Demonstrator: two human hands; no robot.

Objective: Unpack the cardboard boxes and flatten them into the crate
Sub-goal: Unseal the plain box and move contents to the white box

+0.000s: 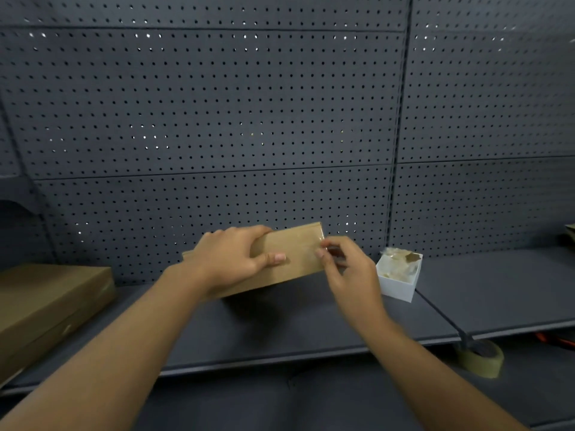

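Small flat brown cardboard box (pixel 289 259), sealed w/ clear glossy tape, held tilted just above the dark grey shelf (pixel 311 318) in front of the pegboard; it looks light and stiff, w/ slick tape, so prob. best held by its long edges, leaving the taped end free. Left hand (pixel 230 259) wraps the box's left end, fingers curled over the top edge, thumb flat on the front face. Right hand (pixel 348 269) fingers pinch at the tape on the right end, slightly blurred.
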